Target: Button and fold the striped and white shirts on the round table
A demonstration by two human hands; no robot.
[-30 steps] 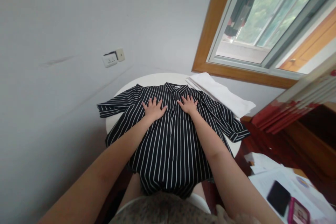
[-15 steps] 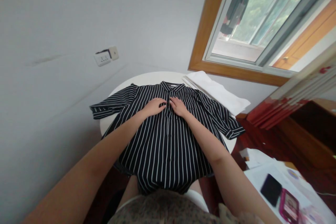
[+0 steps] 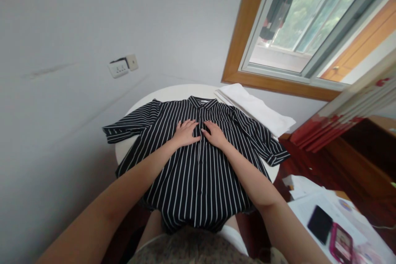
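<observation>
A black shirt with white stripes [image 3: 185, 181] lies spread face up over a round white table [image 3: 123, 146], its collar at the far side and its hem hanging over the near edge. Both sleeves stretch outward to the sides. My left hand [image 3: 186, 133] rests flat on the chest, just left of the button placket, fingers spread. Just right of the placket lies my right hand [image 3: 215, 134], its fingers also stretched out on the fabric. Neither hand grips the cloth.
Folded white cloth or paper [image 3: 253, 107] lies at the table's far right, partly under the right sleeve. A wall with a socket [image 3: 118, 68] stands behind. At lower right, a side surface bears papers, a black phone [image 3: 320, 223] and a pink-framed device [image 3: 341, 242].
Both hands have slid down the shirt front toward me, away from the collar. Their fingers, earlier drawn together at the placket, are now more spread and flat.
</observation>
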